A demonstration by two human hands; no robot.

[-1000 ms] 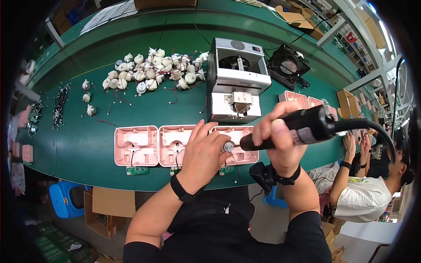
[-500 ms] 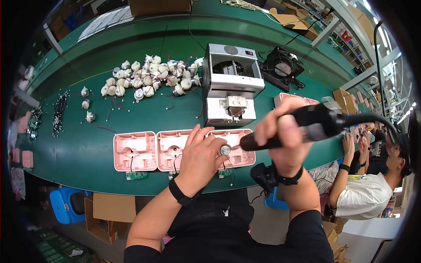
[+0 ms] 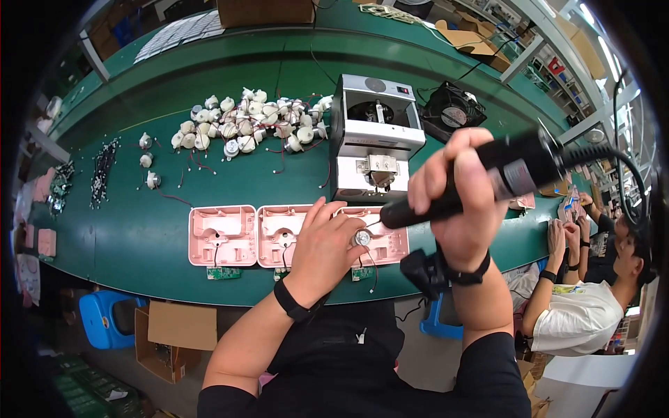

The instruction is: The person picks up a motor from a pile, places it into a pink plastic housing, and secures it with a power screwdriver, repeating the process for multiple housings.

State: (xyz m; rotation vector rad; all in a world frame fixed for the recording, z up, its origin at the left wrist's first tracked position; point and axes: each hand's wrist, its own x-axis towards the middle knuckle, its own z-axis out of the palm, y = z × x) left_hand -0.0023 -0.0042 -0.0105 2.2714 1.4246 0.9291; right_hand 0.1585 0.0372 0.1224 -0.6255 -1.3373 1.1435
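Three pink plastic housings stand in a row along the bench's near edge: a left one (image 3: 223, 259), a middle one (image 3: 267, 240) and a right one (image 3: 396, 244). In the right housing sits a small round silver motor (image 3: 362, 237). My left hand (image 3: 322, 245) has thumb and fingers around it, pressing it in place. A black electric screwdriver (image 3: 517, 167) is gripped in my right hand (image 3: 463, 195), tilted with its tip down at the motor's far edge. Whether a screw is under the tip is too small to tell. Green circuit boards (image 3: 223, 273) hang on wires before the housings.
A pile of white-capped motors (image 3: 254, 122) with red wires lies at the back. Behind the right housing stands a grey-silver machine (image 3: 376, 139), with a black fan (image 3: 453, 115) beside it. Small screws (image 3: 104, 171) lie left. A person (image 3: 582, 306) works at right.
The screwdriver's rear end has risen, so it tilts more steeply, its tip staying near the motor. My left hand keeps its hold. The whole view has shifted slightly.
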